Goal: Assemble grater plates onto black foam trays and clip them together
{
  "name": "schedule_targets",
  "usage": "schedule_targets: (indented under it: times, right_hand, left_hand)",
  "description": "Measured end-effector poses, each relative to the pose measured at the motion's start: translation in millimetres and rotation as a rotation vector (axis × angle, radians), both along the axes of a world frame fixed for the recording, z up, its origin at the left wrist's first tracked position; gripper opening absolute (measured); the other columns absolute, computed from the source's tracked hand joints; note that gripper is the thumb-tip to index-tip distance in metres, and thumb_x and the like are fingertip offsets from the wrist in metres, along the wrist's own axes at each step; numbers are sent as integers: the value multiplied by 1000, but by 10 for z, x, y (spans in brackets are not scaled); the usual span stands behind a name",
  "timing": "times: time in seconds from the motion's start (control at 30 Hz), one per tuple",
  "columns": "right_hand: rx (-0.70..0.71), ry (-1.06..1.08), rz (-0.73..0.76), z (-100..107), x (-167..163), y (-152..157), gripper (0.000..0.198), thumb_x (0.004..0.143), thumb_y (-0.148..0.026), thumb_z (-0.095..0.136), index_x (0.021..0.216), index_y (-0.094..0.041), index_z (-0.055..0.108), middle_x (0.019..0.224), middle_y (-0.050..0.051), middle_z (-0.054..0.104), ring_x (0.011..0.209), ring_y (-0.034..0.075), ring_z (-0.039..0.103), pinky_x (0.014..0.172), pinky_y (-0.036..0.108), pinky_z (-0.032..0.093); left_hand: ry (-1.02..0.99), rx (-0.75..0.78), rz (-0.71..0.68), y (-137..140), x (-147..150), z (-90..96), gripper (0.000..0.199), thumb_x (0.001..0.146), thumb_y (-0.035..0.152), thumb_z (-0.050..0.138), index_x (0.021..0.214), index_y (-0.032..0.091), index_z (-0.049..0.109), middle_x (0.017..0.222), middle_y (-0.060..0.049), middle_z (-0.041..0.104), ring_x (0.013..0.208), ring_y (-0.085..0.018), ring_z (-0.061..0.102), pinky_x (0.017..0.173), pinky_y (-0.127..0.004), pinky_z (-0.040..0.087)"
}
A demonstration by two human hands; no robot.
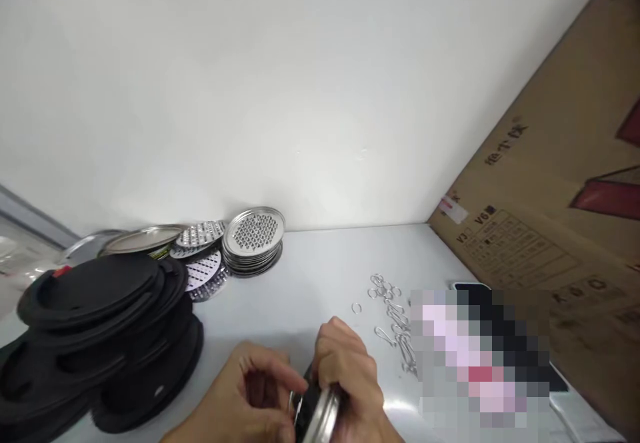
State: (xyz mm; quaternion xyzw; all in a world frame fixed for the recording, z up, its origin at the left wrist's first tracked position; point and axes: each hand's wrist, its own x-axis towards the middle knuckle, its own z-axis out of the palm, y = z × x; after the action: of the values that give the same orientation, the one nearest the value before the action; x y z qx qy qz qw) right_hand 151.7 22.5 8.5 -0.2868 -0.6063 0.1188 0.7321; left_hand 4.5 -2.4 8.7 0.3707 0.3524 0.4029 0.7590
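Note:
My right hand (350,370) grips a round black piece with a shiny silver rim (324,420), tilted on edge at the bottom of the head view. The fingers of my left hand (245,390) are bent against its near side, where a bit of bright metal shows. What that metal is, and whether my left fingers hold it, I cannot make out. To the right of my hands lie several thin wire rings and clips (393,310), scattered in a loose line. One single ring (356,308) sits apart from them, just beyond my right hand.
At left, round black plates (100,290) are heaped up. Behind them are silver discs (145,238) and perforated discs (203,270), beside a stack of round grater plates (254,233). A dark phone-like object (520,336) and a large cardboard box (530,230) stand right.

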Motion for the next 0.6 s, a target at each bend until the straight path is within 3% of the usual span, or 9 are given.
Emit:
schedule_targets:
  times: [0.2, 0.4, 0.6]
  right_hand:
    - [-23, -22, 53, 23, 39, -20, 29, 91, -32, 49, 70, -24, 31, 54, -7, 35, 46, 10, 27, 54, 31, 21]
    - [-41, -61, -33, -134, 31, -74, 33, 87, -42, 58, 71, -26, 35, 55, -8, 36, 43, 12, 33, 51, 31, 32]
    - [-27, -63, 21, -179, 31, -77, 41, 84, -48, 64, 67, -25, 34, 53, -8, 35, 41, 10, 34, 50, 31, 33]
  left_hand:
    - [45, 30, 72, -55, 77, 251, 30, 65, 39, 91, 84, 18, 79, 66, 3, 62, 50, -6, 57, 48, -17, 44]
    - [50, 168, -28, -46, 27, 223, 22, 77, 36, 83, 95, 25, 82, 67, 2, 58, 50, -6, 54, 49, -17, 43]
    - [144, 200, 68, -107, 63, 328, 19, 70, 40, 87, 77, 24, 82, 62, 1, 60, 54, -7, 54, 54, -18, 41]
